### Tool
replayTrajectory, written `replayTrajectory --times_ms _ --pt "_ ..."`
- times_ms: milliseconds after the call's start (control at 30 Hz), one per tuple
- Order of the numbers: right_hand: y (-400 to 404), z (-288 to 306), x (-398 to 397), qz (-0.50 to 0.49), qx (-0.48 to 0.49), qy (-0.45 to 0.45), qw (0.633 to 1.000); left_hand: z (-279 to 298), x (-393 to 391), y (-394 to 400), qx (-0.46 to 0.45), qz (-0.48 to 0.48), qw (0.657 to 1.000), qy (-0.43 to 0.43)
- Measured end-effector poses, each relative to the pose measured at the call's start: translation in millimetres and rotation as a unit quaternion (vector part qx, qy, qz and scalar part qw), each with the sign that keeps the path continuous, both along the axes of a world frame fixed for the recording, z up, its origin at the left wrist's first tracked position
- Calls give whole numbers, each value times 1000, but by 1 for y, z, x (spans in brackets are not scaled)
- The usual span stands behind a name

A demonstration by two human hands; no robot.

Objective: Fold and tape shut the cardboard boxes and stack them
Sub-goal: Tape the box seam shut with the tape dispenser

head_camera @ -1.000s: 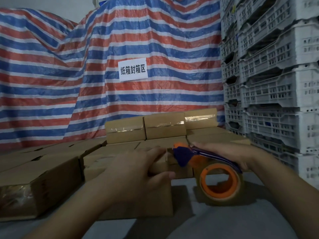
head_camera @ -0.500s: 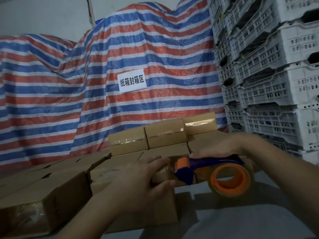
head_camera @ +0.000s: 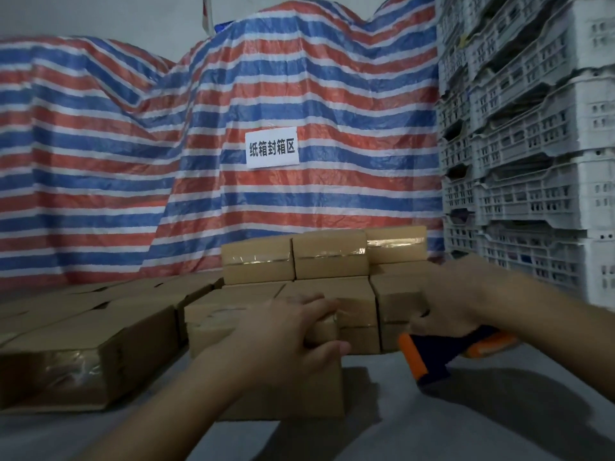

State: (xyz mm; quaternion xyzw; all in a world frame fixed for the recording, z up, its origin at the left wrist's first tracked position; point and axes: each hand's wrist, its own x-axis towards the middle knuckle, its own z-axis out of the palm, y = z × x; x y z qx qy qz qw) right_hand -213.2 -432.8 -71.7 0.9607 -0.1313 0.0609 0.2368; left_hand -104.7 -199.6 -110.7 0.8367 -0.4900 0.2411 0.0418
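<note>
A small cardboard box (head_camera: 299,390) stands on the grey floor in front of me. My left hand (head_camera: 286,334) grips its top right edge, fingers over the top and thumb on the near face. My right hand (head_camera: 449,311) holds the handle of an orange and dark blue tape dispenser (head_camera: 432,354), lifted to the right of the box, its orange front end pointing down and left. Behind them stand stacked taped boxes (head_camera: 329,257), in rows two layers high.
More brown boxes (head_camera: 83,357) lie in rows on the left. A red, white and blue striped tarpaulin (head_camera: 166,161) with a white paper sign (head_camera: 271,148) hangs behind. White plastic crates (head_camera: 539,144) are stacked high on the right. Grey floor (head_camera: 432,434) lies near me.
My right hand has pulled the tape dispenser away from the box top, to the right and tilted nose down. The view has tipped upward. My left hand stays on the box.
</note>
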Motion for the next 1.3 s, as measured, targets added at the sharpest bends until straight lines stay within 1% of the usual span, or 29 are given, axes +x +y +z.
replayTrajectory --times_ms 67,167,333,467,533,667,767,833,900,933,967,1000,1033,1100,1133,1167,1200,1233,1300 --pt "-10 -19 -8 31 -15 -88 996 0 1 1 -6 -7 1000 -9" --pt "-18 -46 -7 68 -6 -198 978 -2 0 1 -17 -17 999 -22" --pt "-28 -71 -11 1 -9 -273 962 -2 -1 1 -27 -24 999 -19" --pt "-34 -84 -17 -24 -13 -266 964 -2 -2 1 -33 -27 999 -21" --pt "-34 -95 -20 -28 -1 -253 967 -3 -3 1 -34 -29 999 -15" --pt "-35 -103 -22 -48 43 -271 961 -3 -2 1 -30 -30 999 -18" --pt "-32 -96 -26 -63 96 -236 965 -2 -2 1 -27 -25 999 -19" --pt "-25 -87 -27 -79 107 -210 969 -2 -2 1 -28 -24 999 -18" --pt "-15 -68 -26 -90 98 -242 961 -3 -2 0 -31 -26 999 -18" --pt "-9 -58 -25 -75 115 -275 952 -3 -2 0 -32 -27 999 -18" --pt "-2 -46 -23 -40 160 -305 938 -3 -1 0 -32 -28 999 -19" --pt "6 -35 -17 10 236 -332 913 -4 0 0 -32 -28 999 -19" --pt "18 -23 -12 60 340 -351 871 -4 1 0 -32 -29 999 -20" --pt "41 -1 5 118 542 -358 751 -4 3 0 -34 -30 999 -18" --pt "52 9 17 135 613 -360 690 -4 4 0 -36 -30 999 -14" --pt "64 17 27 153 658 -359 644 -4 5 0 -38 -28 999 -9" --pt "75 24 37 172 683 -358 613 -4 5 0 -39 -26 999 -5" --pt "83 28 46 185 695 -358 595 -4 5 0 -37 -22 999 -3" --pt "92 31 64 196 710 -355 576 -4 5 0 -34 -17 999 2"
